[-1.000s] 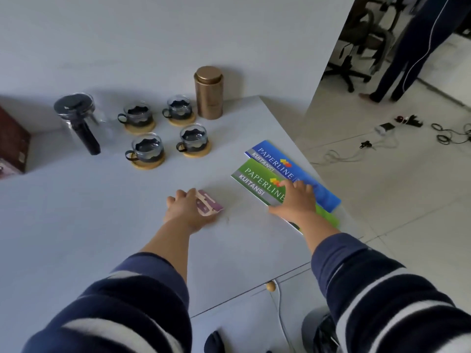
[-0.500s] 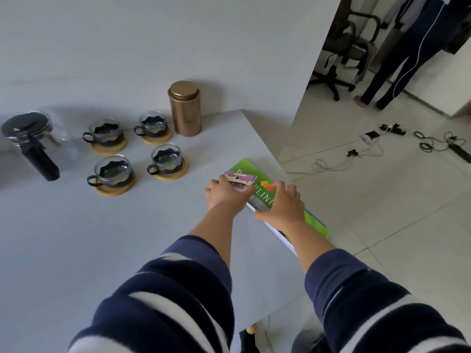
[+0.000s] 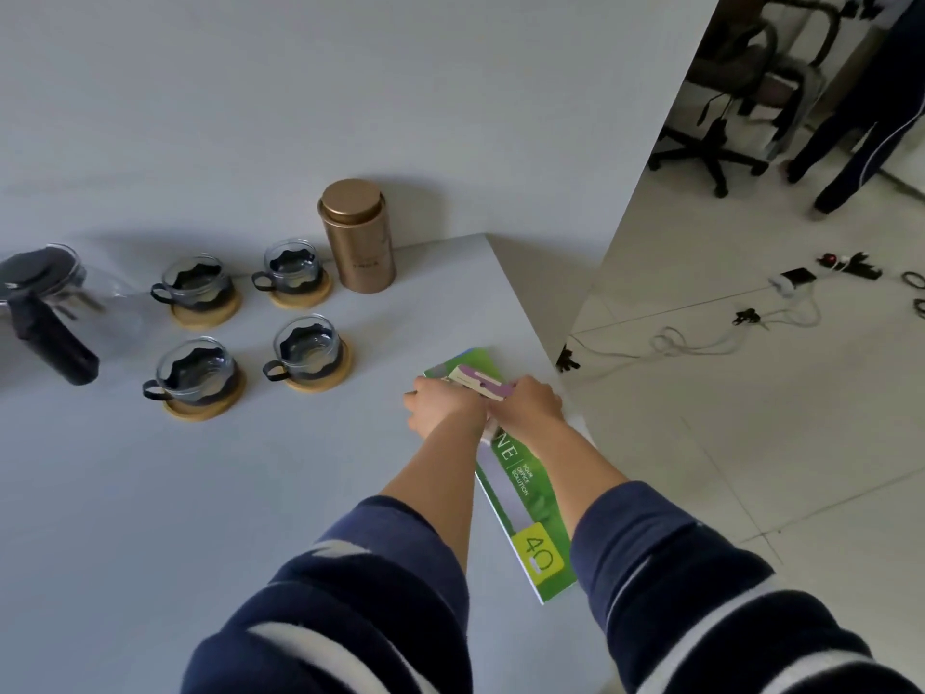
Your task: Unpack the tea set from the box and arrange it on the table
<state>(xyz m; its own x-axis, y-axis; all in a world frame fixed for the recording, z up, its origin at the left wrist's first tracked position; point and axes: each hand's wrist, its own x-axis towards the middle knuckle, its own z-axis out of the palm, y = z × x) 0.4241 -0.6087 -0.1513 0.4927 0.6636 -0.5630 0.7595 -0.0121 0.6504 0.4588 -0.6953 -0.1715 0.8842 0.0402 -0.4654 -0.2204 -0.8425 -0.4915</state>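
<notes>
Several glass cups on round wooden coasters [image 3: 205, 293] stand at the back of the grey table [image 3: 150, 493], next to a glass teapot [image 3: 45, 313] with a black handle and lid at the far left and a gold tea tin [image 3: 359, 236]. My left hand [image 3: 443, 405] holds a small pink and white packet [image 3: 478, 383] over the green booklet [image 3: 530, 498] by the table's right edge. My right hand [image 3: 530, 400] lies on the booklet and touches the packet.
The table's right edge runs close to my hands. Beyond it lies a tiled floor with cables and a power strip [image 3: 793, 280]. An office chair [image 3: 736, 92] and a person's legs [image 3: 861, 117] are at the far right.
The blue booklet is no longer visible; only the green one shows. My left hand carried the small packet rightward onto the booklet, and both hands have come together over it.
</notes>
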